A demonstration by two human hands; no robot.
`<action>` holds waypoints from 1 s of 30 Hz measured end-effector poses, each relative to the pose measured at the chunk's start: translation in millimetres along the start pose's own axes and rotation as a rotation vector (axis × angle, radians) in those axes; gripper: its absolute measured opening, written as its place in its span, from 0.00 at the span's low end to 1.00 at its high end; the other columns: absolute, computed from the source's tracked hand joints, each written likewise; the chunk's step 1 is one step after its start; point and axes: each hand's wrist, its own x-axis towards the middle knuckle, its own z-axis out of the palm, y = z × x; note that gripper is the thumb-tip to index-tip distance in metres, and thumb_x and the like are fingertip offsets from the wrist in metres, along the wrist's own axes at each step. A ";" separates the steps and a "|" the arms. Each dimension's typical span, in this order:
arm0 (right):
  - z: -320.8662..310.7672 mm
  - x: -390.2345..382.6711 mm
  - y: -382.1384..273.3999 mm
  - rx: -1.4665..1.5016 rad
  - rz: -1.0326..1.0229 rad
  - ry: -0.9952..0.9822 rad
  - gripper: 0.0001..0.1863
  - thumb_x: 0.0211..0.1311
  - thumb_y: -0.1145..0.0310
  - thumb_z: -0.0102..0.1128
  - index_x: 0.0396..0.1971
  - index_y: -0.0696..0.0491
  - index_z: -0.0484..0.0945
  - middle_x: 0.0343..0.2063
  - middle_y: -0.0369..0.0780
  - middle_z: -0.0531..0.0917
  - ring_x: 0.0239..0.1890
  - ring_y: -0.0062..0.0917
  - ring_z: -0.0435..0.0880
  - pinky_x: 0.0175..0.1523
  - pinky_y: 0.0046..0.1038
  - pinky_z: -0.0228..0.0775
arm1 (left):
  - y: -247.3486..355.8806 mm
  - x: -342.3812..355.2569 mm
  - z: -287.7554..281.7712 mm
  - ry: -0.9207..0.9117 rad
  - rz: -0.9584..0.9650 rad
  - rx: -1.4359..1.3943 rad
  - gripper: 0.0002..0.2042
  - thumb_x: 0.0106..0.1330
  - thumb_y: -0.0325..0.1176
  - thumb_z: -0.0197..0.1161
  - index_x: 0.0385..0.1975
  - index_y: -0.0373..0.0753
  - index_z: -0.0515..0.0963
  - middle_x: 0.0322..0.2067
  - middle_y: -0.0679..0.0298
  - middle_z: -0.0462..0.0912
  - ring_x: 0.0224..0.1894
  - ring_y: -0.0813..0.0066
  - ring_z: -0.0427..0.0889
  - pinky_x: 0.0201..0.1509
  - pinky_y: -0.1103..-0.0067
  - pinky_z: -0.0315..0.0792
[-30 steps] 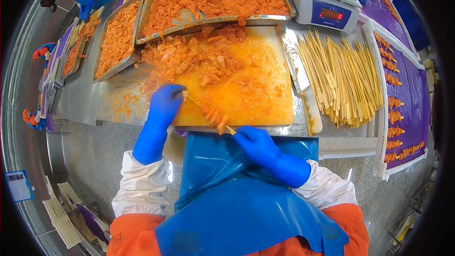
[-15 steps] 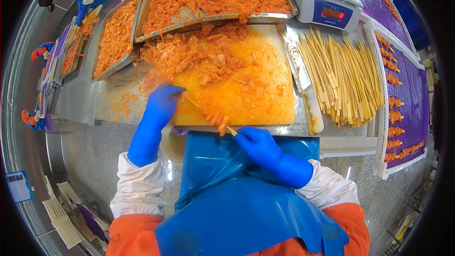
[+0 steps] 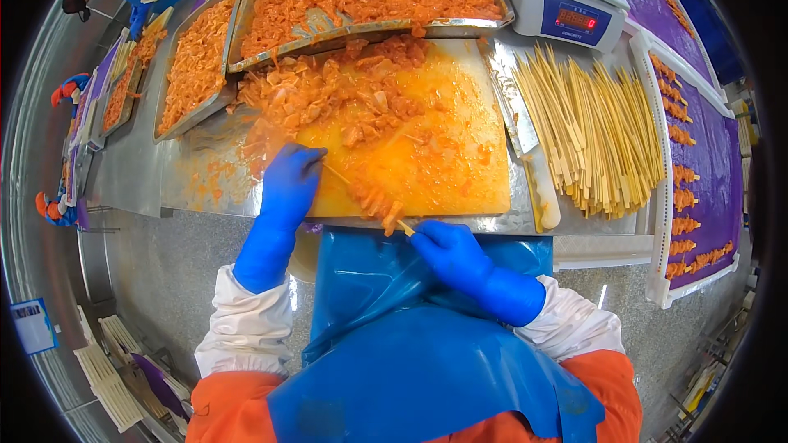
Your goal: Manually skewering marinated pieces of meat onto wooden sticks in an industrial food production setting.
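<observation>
- The meat-laden skewer (image 3: 372, 199) slants over the near edge of the yellow cutting board (image 3: 468, 184).
- Right grip (image 3: 447, 252) closed on its near end; left grip (image 3: 289, 183) by its tip, hold unclear from here.
- Steel table (image 3: 127, 172) beneath, speckled floor (image 3: 176, 267) below.

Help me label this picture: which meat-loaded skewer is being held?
The skewer over the near edge of the cutting board, between the left grip and the right grip, which holds its flat end. Other loaded skewers lie on purple-lined trays.
</observation>
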 end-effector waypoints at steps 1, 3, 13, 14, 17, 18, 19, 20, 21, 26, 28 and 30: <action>-1.4 0.3 -1.5 0.007 -0.007 -0.002 0.10 0.60 0.65 0.55 0.32 0.56 0.77 0.27 0.51 0.79 0.30 0.48 0.79 0.32 0.39 0.70 | -0.9 1.3 -0.8 -0.017 0.033 0.008 0.09 0.56 0.22 0.62 0.37 0.37 0.82 0.29 0.60 0.76 0.32 0.70 0.78 0.36 0.81 0.72; -0.2 -1.1 1.3 0.016 -0.003 -0.006 0.09 0.60 0.65 0.55 0.32 0.56 0.77 0.27 0.51 0.79 0.30 0.48 0.79 0.32 0.39 0.70 | -0.9 2.3 -1.5 -0.035 0.021 0.027 0.10 0.56 0.22 0.62 0.37 0.37 0.82 0.30 0.59 0.77 0.32 0.70 0.79 0.36 0.80 0.72; -1.6 -4.6 3.5 0.004 -0.018 0.020 0.08 0.60 0.67 0.56 0.32 0.56 0.76 0.26 0.51 0.78 0.29 0.48 0.78 0.31 0.39 0.69 | 7.1 12.2 -5.2 -0.126 0.107 0.036 0.10 0.56 0.22 0.61 0.38 0.38 0.82 0.30 0.57 0.78 0.32 0.66 0.79 0.36 0.79 0.72; -1.3 -3.7 2.9 0.005 -0.018 0.021 0.08 0.60 0.67 0.56 0.32 0.56 0.76 0.26 0.51 0.78 0.29 0.48 0.78 0.31 0.39 0.69 | 6.8 11.2 -4.0 -0.127 0.108 0.037 0.10 0.56 0.22 0.61 0.38 0.38 0.82 0.30 0.57 0.78 0.32 0.66 0.79 0.36 0.79 0.72; -0.3 -3.8 -0.5 0.046 0.011 0.005 0.07 0.60 0.67 0.55 0.31 0.56 0.76 0.26 0.51 0.78 0.29 0.48 0.78 0.30 0.39 0.68 | 5.8 5.6 1.8 -0.059 0.083 0.030 0.10 0.56 0.21 0.61 0.38 0.38 0.82 0.30 0.58 0.78 0.32 0.67 0.79 0.35 0.79 0.72; 0.3 -4.2 -2.5 0.020 -0.010 0.006 0.07 0.60 0.68 0.55 0.31 0.56 0.76 0.26 0.51 0.78 0.29 0.48 0.78 0.30 0.39 0.68 | 5.5 4.6 2.2 -0.054 0.076 0.043 0.10 0.57 0.21 0.61 0.38 0.38 0.82 0.30 0.58 0.78 0.31 0.67 0.79 0.35 0.79 0.72; -0.6 -3.4 -4.7 -0.008 -0.033 0.006 0.07 0.60 0.68 0.54 0.30 0.56 0.75 0.26 0.52 0.77 0.29 0.49 0.78 0.31 0.39 0.68 | 5.7 5.1 2.7 -0.046 0.069 0.056 0.10 0.57 0.22 0.61 0.38 0.38 0.82 0.30 0.58 0.77 0.31 0.67 0.79 0.35 0.79 0.72; -2.3 -3.1 -9.0 -0.008 -0.034 0.005 0.07 0.60 0.68 0.54 0.30 0.56 0.75 0.26 0.52 0.77 0.29 0.49 0.78 0.31 0.39 0.68 | 6.4 5.6 3.1 -0.045 0.069 0.057 0.10 0.57 0.22 0.61 0.38 0.38 0.82 0.30 0.58 0.77 0.31 0.67 0.79 0.35 0.79 0.72; -4.5 -3.0 -14.3 -0.009 -0.025 -0.009 0.07 0.60 0.68 0.54 0.29 0.57 0.75 0.26 0.52 0.77 0.29 0.49 0.77 0.31 0.40 0.68 | 7.0 6.2 3.4 -0.051 0.076 0.067 0.10 0.57 0.22 0.61 0.38 0.38 0.82 0.30 0.58 0.77 0.31 0.67 0.78 0.35 0.79 0.72; -0.5 -2.2 -19.6 0.000 0.013 -0.003 0.08 0.60 0.67 0.53 0.29 0.57 0.75 0.26 0.52 0.77 0.30 0.50 0.77 0.32 0.41 0.67 | 6.4 6.7 2.4 -0.071 0.068 0.050 0.09 0.57 0.22 0.61 0.37 0.38 0.81 0.30 0.57 0.78 0.32 0.65 0.79 0.36 0.78 0.72; 3.0 -1.7 -14.5 -0.001 0.011 0.020 0.09 0.60 0.66 0.53 0.29 0.57 0.75 0.27 0.52 0.78 0.31 0.50 0.77 0.33 0.41 0.68 | 7.4 7.2 2.5 -0.063 0.065 0.053 0.09 0.57 0.22 0.60 0.37 0.37 0.81 0.32 0.56 0.78 0.33 0.63 0.80 0.37 0.77 0.73; 7.1 0.8 -11.5 -0.008 0.026 0.014 0.10 0.60 0.65 0.54 0.32 0.57 0.77 0.29 0.52 0.79 0.33 0.48 0.79 0.35 0.38 0.70 | 6.4 6.5 3.0 -0.064 0.070 0.057 0.09 0.57 0.22 0.60 0.37 0.37 0.81 0.32 0.56 0.78 0.34 0.63 0.80 0.38 0.77 0.73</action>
